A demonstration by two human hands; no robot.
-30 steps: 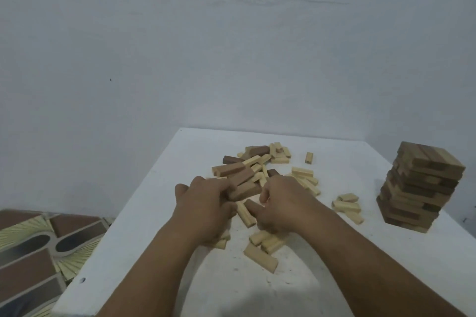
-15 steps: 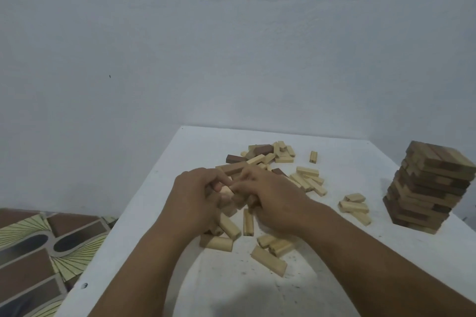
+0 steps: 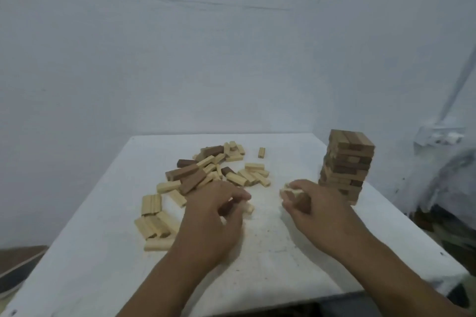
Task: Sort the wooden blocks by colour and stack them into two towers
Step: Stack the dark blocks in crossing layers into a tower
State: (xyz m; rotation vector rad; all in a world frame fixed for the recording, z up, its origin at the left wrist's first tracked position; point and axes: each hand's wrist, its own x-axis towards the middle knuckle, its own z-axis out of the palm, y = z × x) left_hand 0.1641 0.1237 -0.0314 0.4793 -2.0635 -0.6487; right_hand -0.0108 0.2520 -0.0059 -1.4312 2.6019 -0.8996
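A loose pile of light and dark wooden blocks lies in the middle of the white table. At the right stands a tower of mostly dark blocks. Several light blocks lie grouped at the left front. My left hand rests on the table just in front of the pile, fingers curled around a dark block and a light block. My right hand is closed around a small bunch of blocks, light ones on top and a dark one below, just left of the tower's base.
A single light block lies apart at the back. White walls enclose the table behind and on the right. A patterned floor shows past the table's left edge. Cluttered, blurred objects sit to the right of the table.
My hands have separated: the right hand carried a bunch of blocks to the right toward the tower, the left stayed by the pile. The camera view has swung right.
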